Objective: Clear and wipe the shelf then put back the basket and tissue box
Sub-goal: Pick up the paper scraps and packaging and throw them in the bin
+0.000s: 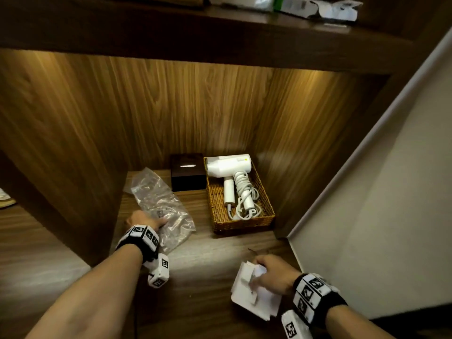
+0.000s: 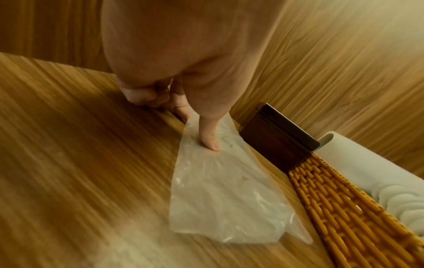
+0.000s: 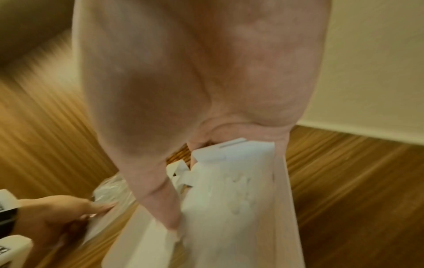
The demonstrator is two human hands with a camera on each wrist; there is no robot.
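On the wooden shelf (image 1: 208, 260) a dark tissue box (image 1: 187, 174) (image 2: 273, 145) stands at the back. Beside it on the right is a wicker basket (image 1: 242, 225) (image 2: 344, 208) holding a white hair dryer (image 1: 230, 165) (image 2: 367, 163) with its coiled cord. A crumpled clear plastic bag (image 1: 159, 199) (image 2: 224, 199) lies at the left. My left hand (image 1: 146, 220) pinches its near edge, thumb (image 2: 211, 137) on top. Near the front right, my right hand (image 1: 259, 270) grips flattened white cardboard pieces (image 1: 254, 297) (image 3: 229, 190) just above the shelf.
Wooden side panels (image 1: 61, 155) and a back wall enclose the nook. An upper shelf carries white packages (image 1: 318, 8). A pale wall (image 1: 391, 216) runs along the right. A lower wooden surface (image 1: 29, 253) lies beyond the left panel.
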